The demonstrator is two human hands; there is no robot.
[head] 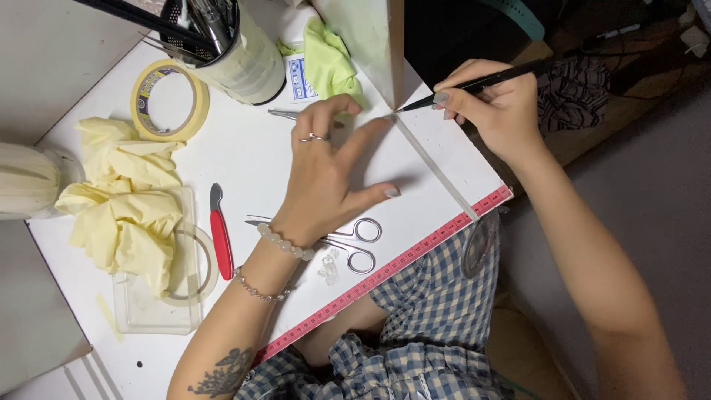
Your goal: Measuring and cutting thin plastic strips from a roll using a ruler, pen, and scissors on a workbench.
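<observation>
Checked cloth (415, 326) sat at 6 o'clock. Left hand (326, 178), fingers spread, pressed a clear strip (433, 169) flat at centre, scissors (355, 241) just beside the wrist. Right hand (500, 107), clamped on a black pen (474, 83) at 1 o'clock, tip prob. touching the strip's end; best kept steady w/ light pressure.

White counter (244, 159) edged by red measuring tape (415, 255); pale yellow crumpled cloth (122, 204); lime-green cloth (329, 63); red-handled cutter (221, 241); black pen (481, 81); blue-and-white checked garment (422, 326).

L hand (326, 174) fingers splayed, palm down; R hand (495, 107) in pinch grip.
</observation>
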